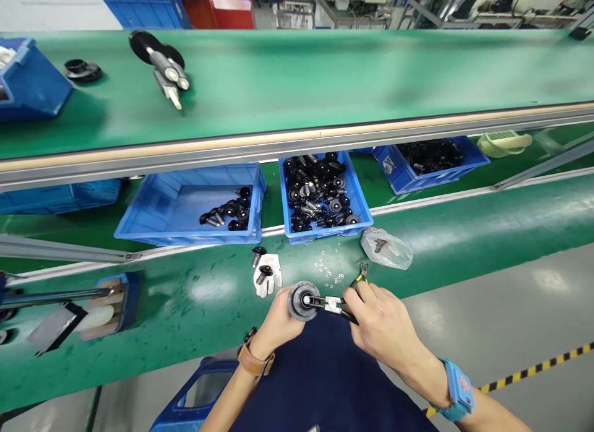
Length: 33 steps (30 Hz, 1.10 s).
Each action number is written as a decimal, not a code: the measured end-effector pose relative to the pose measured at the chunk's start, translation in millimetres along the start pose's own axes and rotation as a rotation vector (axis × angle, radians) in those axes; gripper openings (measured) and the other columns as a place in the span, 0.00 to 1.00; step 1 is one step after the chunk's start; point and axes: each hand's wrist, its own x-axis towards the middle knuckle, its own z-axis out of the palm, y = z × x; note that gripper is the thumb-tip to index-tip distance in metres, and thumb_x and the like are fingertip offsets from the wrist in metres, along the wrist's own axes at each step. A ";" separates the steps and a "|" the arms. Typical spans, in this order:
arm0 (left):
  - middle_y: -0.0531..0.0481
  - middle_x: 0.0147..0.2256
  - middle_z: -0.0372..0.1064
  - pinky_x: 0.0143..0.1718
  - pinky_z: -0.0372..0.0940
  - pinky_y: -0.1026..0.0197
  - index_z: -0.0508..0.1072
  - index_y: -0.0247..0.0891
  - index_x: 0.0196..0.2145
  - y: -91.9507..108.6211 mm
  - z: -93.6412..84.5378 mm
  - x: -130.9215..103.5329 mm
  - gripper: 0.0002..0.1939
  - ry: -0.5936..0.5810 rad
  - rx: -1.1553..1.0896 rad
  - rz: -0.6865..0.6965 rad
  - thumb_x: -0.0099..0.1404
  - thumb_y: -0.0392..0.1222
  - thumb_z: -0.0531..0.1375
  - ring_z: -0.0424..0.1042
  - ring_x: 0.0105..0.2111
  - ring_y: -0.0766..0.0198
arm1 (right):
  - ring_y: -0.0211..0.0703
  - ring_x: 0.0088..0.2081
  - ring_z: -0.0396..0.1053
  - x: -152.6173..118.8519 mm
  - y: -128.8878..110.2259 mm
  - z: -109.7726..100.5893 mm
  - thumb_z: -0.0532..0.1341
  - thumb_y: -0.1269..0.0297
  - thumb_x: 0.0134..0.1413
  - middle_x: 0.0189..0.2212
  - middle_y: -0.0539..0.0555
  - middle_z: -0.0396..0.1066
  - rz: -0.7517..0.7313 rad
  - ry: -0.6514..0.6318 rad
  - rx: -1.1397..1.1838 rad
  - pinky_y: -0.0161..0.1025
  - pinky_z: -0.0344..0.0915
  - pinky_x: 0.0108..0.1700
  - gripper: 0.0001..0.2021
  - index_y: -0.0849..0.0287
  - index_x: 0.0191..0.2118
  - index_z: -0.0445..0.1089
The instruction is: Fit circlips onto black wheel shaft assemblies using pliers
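Observation:
My left hand (279, 319) is closed around a round grey and black part (296, 303) with a shaft at its centre. In my right hand (383, 320) are circlip pliers (332, 304), their tips at the shaft's end. A second small tool with yellow on its handles (359, 277) pokes out past the right fingers; its grip is partly hidden. Ahead of the hands lie several small rings (327, 272) on the bench. A white glove (273, 272) is left of them, with a black-topped part (264, 272) on it and a similar part (258, 254) beside it.
Blue bins stand along the bench's back: one with a few black parts (185, 237), one full of them (327, 235). A clear plastic bag (394, 251) sits to the right. At left is a press-like fixture (125, 302). A raised green shelf (325, 79) spans the back.

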 end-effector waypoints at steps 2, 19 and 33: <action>0.49 0.31 0.78 0.37 0.72 0.61 0.76 0.39 0.32 0.1 0.2 -0.1 0.10 -0.002 -0.004 0.021 0.55 0.27 0.59 0.76 0.31 0.61 | 0.44 0.30 0.56 0.2 0.0 0.3 0.58 0.76 0.44 0.28 0.51 0.62 -0.001 0.002 0.000 0.43 0.49 0.34 0.09 0.55 0.32 0.64; 0.46 0.35 0.80 0.40 0.74 0.57 0.78 0.39 0.36 -9.2 5.9 -3.8 0.12 0.089 0.065 0.070 0.57 0.29 0.59 0.78 0.36 0.57 | 0.48 0.32 0.57 -0.4 -5.4 0.2 0.61 0.73 0.51 0.31 0.52 0.63 0.013 -0.066 -0.024 0.44 0.48 0.35 0.08 0.54 0.34 0.62; 0.48 0.31 0.76 0.37 0.71 0.57 0.77 0.39 0.34 -3.3 10.4 -3.5 0.09 0.243 0.200 0.160 0.60 0.30 0.58 0.76 0.32 0.58 | 0.46 0.31 0.58 -0.5 -7.2 6.7 0.58 0.77 0.47 0.30 0.52 0.63 0.024 -0.080 -0.004 0.42 0.50 0.35 0.11 0.54 0.34 0.60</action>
